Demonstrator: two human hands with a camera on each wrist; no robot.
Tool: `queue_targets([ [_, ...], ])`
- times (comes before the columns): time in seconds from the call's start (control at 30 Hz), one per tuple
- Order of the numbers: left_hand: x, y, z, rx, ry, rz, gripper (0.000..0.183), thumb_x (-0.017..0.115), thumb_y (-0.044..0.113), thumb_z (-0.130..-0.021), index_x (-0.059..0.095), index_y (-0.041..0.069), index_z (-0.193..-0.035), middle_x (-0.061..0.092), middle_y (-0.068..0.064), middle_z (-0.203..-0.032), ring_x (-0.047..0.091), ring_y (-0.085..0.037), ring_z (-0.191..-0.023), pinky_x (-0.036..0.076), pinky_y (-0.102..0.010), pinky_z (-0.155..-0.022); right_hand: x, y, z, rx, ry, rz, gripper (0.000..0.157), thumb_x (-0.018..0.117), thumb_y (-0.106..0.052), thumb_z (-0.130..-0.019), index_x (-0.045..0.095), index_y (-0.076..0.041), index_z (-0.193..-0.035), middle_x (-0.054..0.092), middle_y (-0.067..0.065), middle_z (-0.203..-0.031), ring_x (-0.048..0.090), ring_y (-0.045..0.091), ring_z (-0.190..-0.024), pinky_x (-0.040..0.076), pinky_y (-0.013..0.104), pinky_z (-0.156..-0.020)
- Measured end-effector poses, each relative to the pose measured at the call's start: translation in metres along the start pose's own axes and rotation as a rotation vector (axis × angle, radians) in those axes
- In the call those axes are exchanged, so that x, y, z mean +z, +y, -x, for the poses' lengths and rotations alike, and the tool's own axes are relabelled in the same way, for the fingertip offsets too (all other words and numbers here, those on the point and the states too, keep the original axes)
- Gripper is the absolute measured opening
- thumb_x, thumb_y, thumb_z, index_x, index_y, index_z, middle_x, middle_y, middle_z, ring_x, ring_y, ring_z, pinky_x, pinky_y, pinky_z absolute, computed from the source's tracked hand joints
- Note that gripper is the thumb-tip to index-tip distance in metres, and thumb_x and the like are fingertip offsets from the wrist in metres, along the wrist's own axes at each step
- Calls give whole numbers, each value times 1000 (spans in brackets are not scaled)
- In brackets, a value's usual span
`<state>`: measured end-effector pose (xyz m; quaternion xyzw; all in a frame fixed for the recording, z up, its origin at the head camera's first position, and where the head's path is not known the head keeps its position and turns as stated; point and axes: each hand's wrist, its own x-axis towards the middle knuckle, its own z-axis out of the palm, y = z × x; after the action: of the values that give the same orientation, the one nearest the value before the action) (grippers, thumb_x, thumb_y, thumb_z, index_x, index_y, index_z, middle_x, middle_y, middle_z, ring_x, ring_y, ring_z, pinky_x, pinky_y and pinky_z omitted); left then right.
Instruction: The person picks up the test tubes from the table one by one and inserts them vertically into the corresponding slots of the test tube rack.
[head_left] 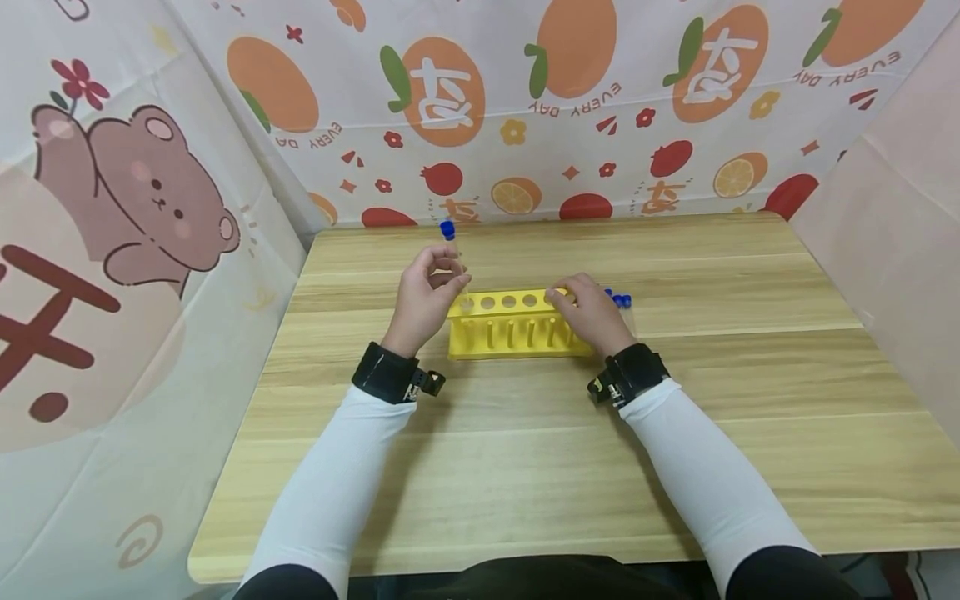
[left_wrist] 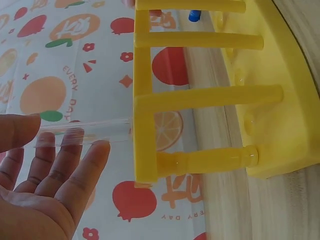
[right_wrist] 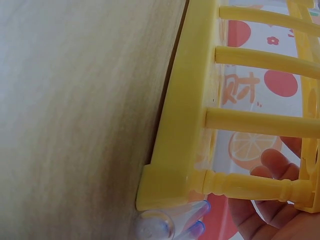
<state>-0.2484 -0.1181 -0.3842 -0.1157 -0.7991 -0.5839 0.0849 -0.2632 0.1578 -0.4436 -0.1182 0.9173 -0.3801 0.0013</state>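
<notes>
At the rack's left end, my left hand (head_left: 422, 302) pinches a clear test tube (left_wrist: 112, 131) between thumb and fingers. Its blue cap (head_left: 447, 229) points up, with the tube tilted slightly. The lower end meets the top plate of the yellow test tube rack (head_left: 517, 351) at the leftmost hole; no tube shows between the posts below. My right hand (head_left: 594, 318) grips the rack's right end, thumb on the top plate and fingers (right_wrist: 272, 162) behind it. Other holes in view look unfilled.
Several blue-capped test tubes (head_left: 622, 301) lie on the wooden table (head_left: 525, 467) just right of the rack, partly behind my right hand. A fruit-patterned cloth (head_left: 555, 158) hangs along the table's far edge, and a bear-patterned cloth (head_left: 150, 333) along the left side.
</notes>
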Motion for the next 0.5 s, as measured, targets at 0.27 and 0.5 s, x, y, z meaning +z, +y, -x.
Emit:
queue_targets([
  [0.27,3,-3,2,-11,-12,-3,33,67,9,-93,55,8,-124,62,-9,-108,65,-22,-98,56,-30,-90,1,1,0,-12,7,6,50,45,-55,-100,64,-16,-124,57,3,-124,56,22,-103,50,43,-89],
  [0.5,3,-7,3,15,-19,3,32,67,8,-93,55,7,-123,62,-10,-107,65,-23,-99,56,-30,-88,1,1,1,-15,10,14,51,44,-56,-100,63,-15,-124,57,3,-124,56,23,-103,50,43,-88],
])
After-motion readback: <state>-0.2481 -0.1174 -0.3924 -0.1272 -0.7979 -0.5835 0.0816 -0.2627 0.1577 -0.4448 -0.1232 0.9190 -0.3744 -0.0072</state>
